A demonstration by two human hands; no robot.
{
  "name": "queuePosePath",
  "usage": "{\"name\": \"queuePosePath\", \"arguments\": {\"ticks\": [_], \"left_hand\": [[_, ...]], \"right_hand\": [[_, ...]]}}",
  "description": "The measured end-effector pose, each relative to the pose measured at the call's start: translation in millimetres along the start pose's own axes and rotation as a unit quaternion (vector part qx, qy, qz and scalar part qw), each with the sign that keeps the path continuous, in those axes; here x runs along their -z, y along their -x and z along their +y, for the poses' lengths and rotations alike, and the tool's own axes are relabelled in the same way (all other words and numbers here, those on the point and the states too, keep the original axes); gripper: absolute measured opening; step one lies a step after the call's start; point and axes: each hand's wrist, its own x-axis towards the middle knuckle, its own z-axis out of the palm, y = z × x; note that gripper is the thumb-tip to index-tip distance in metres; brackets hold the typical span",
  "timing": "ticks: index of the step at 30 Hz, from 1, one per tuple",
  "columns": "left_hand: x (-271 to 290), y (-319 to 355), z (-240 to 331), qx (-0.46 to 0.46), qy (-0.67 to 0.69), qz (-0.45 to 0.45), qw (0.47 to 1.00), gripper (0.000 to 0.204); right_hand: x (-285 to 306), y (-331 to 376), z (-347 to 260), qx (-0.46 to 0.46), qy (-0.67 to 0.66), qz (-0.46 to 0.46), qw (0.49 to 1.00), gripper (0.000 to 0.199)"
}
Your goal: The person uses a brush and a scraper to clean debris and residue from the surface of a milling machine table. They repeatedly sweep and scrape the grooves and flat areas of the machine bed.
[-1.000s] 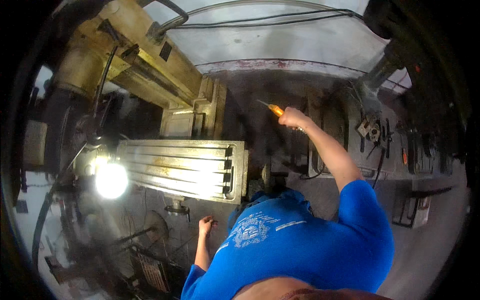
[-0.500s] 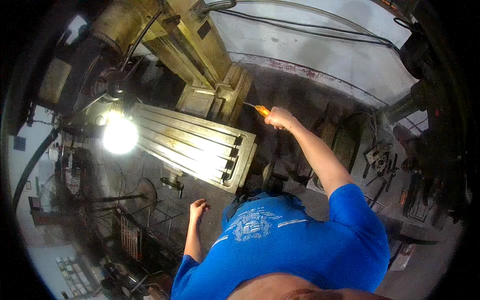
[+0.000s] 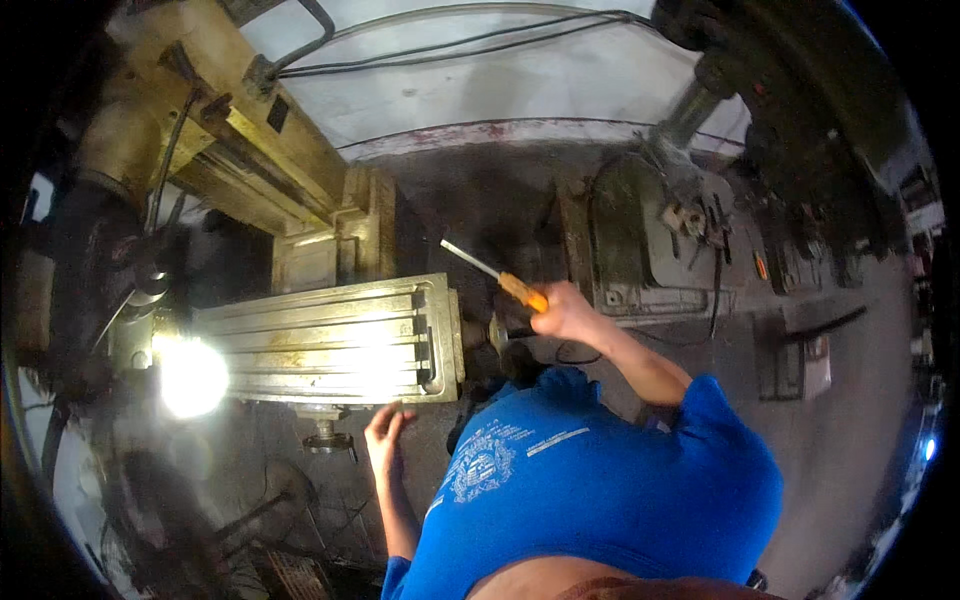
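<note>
My right hand (image 3: 568, 312) grips the orange handle of a screwdriver (image 3: 495, 273), whose metal shaft points up and left, past the right end of the slotted machine table (image 3: 330, 340). My left hand (image 3: 385, 438) hangs with its fingers apart just below the table's front edge, holding nothing. A blue shirt covers my body at the bottom of the view.
A yellowish milling machine column (image 3: 250, 140) rises behind the table. A bright work lamp (image 3: 190, 375) glares at the table's left end. A dark bench with small tools (image 3: 700, 230) stands at the right. Cables (image 3: 450, 30) run along the white wall.
The view has swung, so the table now lies more level. My right hand with the screwdriver has come lower and nearer my body. My left hand stays below the table's edge.
</note>
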Motion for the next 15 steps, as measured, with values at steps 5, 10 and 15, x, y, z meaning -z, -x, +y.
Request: {"name": "queuePosePath", "arguments": {"ticks": [5,10,15], "left_hand": [[-48,-68,50,-0.016,0.158,-0.124,0.979,0.023],[-70,-117,38,-0.007,0.176,-0.219,0.96,0.018],[-94,-125,27,0.049,0.187,-0.344,0.919,0.025]], "right_hand": [[-20,80,-29,0.092,0.145,-0.16,0.972,0.029],[-32,114,-35,0.033,0.176,-0.077,0.981,0.028],[-41,139,-34,-0.038,0.176,-0.049,0.982,0.028]]}}
